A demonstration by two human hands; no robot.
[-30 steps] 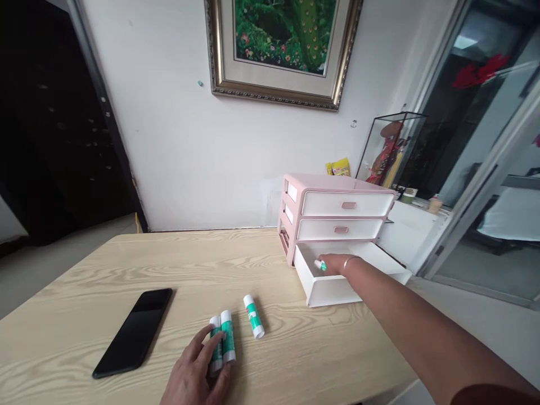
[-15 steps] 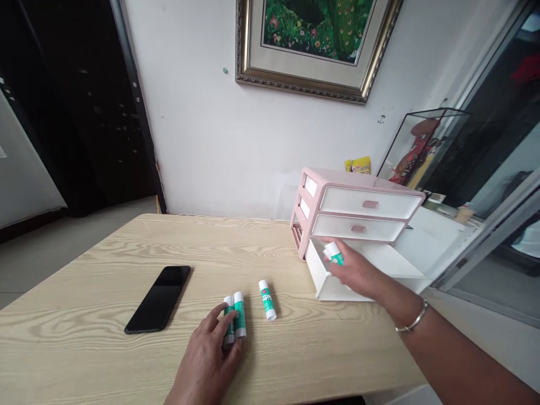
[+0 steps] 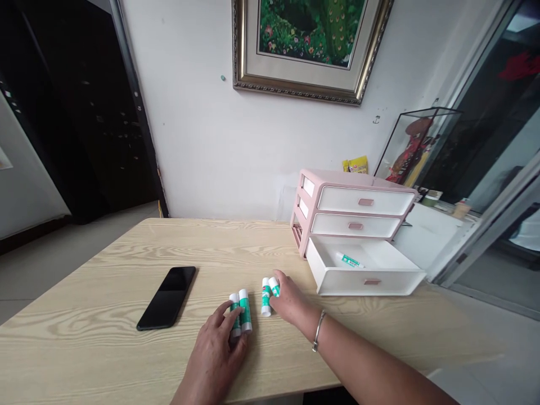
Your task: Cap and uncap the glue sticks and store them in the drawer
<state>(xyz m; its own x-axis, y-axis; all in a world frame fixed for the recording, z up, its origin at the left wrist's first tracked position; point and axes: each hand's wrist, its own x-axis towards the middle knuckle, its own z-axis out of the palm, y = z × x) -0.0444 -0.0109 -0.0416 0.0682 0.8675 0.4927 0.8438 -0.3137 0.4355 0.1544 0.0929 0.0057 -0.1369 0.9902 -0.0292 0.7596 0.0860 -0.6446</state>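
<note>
Green-and-white pair [image 3: 245,312]: two glue sticks, side by side on the wood-grain table [image 3: 211,242], beneath the fingers of the left hand [image 3: 215,338].
Left fingers: slightly apart, curved over the pair; index fingertip on the right-hand stick, thumb by the near ends; whether they clamp or merely rest, cannot tell.
Held stick [image 3: 274,286]: one, same pattern, closed between thumb and fingers of the right hand [image 3: 292,301]; white end showing past the fingers, lower part hidden by the hand.
Loose stick [image 3: 265,298]: one, on the table, just left of the held stick, close by the right thumb; contact between the two sticks uncertain.
Drawer stick [image 3: 350,260]: one, lying aslant in the pulled-out bottom drawer [image 3: 343,285] of the pink cabinet [image 3: 352,178], well apart from both hands.
Right wrist: silver-toned bracelet [image 3: 319,332].
Phone [image 3: 167,298]: black, flat on the table, left of the left hand.
</note>
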